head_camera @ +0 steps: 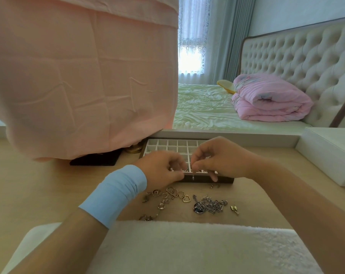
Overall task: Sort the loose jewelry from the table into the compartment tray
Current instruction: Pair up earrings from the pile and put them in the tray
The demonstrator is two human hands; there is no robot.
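Pink cloth (84, 76) draped left; folded pink quilt (270, 97) on bed (203, 107); tufted headboard (298, 56).

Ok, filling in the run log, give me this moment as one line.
phase: placing | both hands pinching something small over tray front row | loose jewelry remains on table

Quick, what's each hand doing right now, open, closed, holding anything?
Left hand: fingers pinched shut over the compartment tray; what it holds is too small to tell.
Right hand: fingers pinched shut on something tiny, not identifiable.

Home bedroom, bed (207, 107), tufted headboard (298, 56), curtains (233, 36)
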